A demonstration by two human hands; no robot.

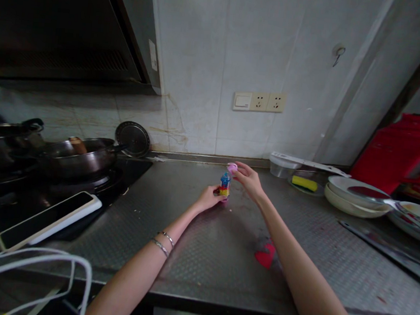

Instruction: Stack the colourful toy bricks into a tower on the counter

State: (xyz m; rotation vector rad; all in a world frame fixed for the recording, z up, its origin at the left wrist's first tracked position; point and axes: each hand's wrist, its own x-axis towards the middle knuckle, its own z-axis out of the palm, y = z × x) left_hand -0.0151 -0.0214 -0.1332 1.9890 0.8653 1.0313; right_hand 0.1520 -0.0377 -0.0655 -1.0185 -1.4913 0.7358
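Where both arms meet near the middle of the steel tabletop [193,255], a small colourful bottle [225,183] stands upright, blue above with yellow and red bands lower down. The left hand [209,197] has its grip closed round the bottle's lower part, steadying it on the surface. Just above the bottle's top, the right hand [248,179] pinches a small pink cap [232,167] in a narrow grip of fingertips; whether cap and bottle touch cannot be told. Two thin bracelets [163,242] circle the left wrist. Nearer the person, a red crumpled item [265,253] lies beside the right forearm. Left of the hands sit a dark pan [79,157] on the stove and a phone [50,219] at its edge. To the right are stacked white plates [354,198], a yellow sponge [304,183] and a red thermos jug [403,151].
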